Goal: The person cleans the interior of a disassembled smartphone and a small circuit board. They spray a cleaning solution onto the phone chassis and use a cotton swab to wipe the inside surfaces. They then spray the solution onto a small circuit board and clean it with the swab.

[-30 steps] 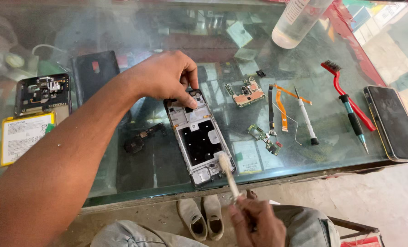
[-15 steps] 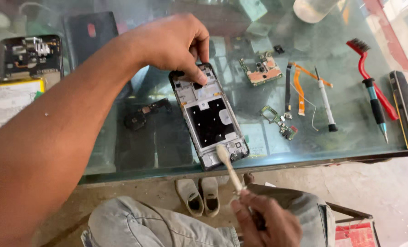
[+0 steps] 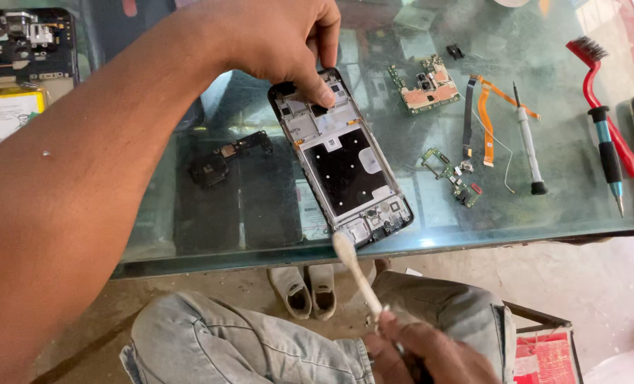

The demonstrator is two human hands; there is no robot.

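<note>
I see the opened phone [image 3: 342, 160] lying flat on the glass table [image 3: 260, 220], tilted, its lower end close to the table's near edge. All positions below are given from the phone.

Left hand [image 3: 274, 39]: it reaches in over the upper end of the phone. The fingertips [image 3: 322, 94] press down on the top of the frame. The grip is a pinning press, not a closed hold.

Right hand [image 3: 430, 352]: below the phone, off the table edge, above the jeans. The grip is clenched around the stick of a brush [image 3: 356, 269]. The pale tip of the brush touches the lower left corner of the phone.

Left of the phone: a small black part [image 3: 221, 158], near. Far upper left: a second opened device [image 3: 24, 44].

Right of the phone: a green board [image 3: 425, 84], a smaller board [image 3: 452, 174], an orange flex cable [image 3: 489, 117], a white screwdriver [image 3: 527, 139]. Further right: a blue screwdriver [image 3: 608, 160] and a red brush [image 3: 601, 85], well apart.
</note>
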